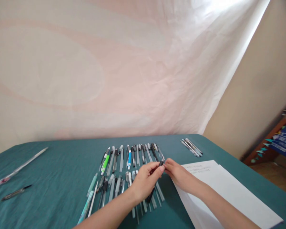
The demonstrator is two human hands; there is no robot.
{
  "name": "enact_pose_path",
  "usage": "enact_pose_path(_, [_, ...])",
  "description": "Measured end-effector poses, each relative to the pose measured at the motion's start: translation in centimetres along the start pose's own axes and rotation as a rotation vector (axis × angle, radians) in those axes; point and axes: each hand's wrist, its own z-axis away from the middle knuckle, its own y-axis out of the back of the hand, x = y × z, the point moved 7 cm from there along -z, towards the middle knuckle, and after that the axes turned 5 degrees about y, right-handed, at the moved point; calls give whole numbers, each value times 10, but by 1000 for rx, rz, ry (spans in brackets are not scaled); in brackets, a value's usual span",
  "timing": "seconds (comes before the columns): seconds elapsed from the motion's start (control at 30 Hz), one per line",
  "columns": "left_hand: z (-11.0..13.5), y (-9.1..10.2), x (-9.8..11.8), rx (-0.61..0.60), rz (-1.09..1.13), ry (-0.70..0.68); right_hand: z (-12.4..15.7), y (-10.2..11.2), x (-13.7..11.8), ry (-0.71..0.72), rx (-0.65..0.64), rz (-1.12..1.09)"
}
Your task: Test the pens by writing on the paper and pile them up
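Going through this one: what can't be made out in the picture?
All in the head view:
1. Dark pen: pinched between left hand and right hand; fingers hide most of it, so capped or not is unclear.
2. Rows of pens: some lie under the left hand; markings too small.
3. Paper: print too small to read.
4. Shelf: blurred, cut off at the right edge.
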Motion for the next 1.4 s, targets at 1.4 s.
enact_pose_path(1.4, [4, -6, 7, -27, -299, -96, -3, 17, -8, -311, 2, -786])
